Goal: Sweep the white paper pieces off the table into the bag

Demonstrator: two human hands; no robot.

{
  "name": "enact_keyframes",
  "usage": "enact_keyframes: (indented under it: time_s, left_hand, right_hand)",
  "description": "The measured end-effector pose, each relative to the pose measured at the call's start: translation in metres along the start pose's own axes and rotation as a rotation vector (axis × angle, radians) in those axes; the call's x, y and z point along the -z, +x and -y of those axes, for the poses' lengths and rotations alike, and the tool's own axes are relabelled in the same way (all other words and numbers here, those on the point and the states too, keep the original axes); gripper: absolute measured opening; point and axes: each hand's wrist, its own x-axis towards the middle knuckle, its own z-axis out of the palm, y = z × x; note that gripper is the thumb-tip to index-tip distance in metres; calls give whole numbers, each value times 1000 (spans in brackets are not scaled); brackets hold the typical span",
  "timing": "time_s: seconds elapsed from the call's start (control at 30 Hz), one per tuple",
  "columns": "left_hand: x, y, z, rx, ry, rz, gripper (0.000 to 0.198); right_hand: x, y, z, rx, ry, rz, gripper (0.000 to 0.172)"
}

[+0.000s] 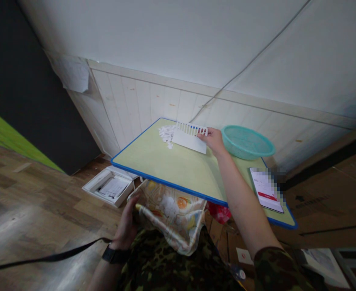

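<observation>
My right hand grips the right end of a flat white plastic plate, which has a row of slots along its upper edge. The plate is tilted over the yellow-green tabletop. At its left edge lies a heap of small white flakes. My left hand is closed on the left rim of a container with a fruit-patterned lining. That container rests at my lap, below the table's near edge. More white pieces lie inside it.
A turquoise plastic basin stands at the table's right back. Nearer to me is a phone with a lit screen. An open white box sits on the floor to the left. Behind the table is a panelled wall.
</observation>
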Motion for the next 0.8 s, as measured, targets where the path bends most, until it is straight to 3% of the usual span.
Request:
enact_keyframes:
  time_s: [0.13,0.3,0.6,0.8]
  left_hand:
    - [1,1,1,19,9,13,42]
    - [1,3,1,-6,-3,6,38]
    - [-4,-4,-3,5,2,-23,34]
    - [-5,-4,-4,-17,10,-16,34]
  right_hand:
    - [-7,-3,3,-23,25,62,37]
    - [-8,-4,6,35,35,42,39]
    - [-15,-7,6,34,-34,84,26]
    - [-13,-7,8,17,-6,69,34]
